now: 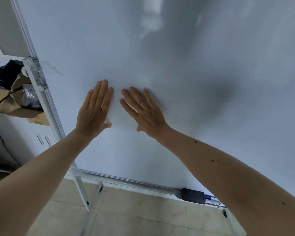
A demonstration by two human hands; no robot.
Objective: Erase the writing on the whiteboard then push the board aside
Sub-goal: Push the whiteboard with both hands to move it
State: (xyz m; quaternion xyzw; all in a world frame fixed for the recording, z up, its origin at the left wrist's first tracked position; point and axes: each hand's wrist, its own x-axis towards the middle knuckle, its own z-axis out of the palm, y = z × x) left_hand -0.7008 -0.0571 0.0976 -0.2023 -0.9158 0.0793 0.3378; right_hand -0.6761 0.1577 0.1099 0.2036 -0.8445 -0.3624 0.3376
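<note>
The whiteboard (194,74) fills most of the view, standing upright on a white metal stand, and no writing shows on its surface. My left hand (94,109) lies flat against the board, palm down, fingers together and pointing up. My right hand (143,110) is pressed flat on the board just to its right, fingers spread and pointing up-left. Both hands hold nothing. A dark eraser (193,196) rests on the board's bottom tray, with blue markers (211,198) beside it.
The stand's left leg (82,189) with a caster (101,189) stands on the beige tiled floor (134,215). To the left is a white shelf and cabinet (20,137) with torn cardboard boxes (10,99) and a dark cable.
</note>
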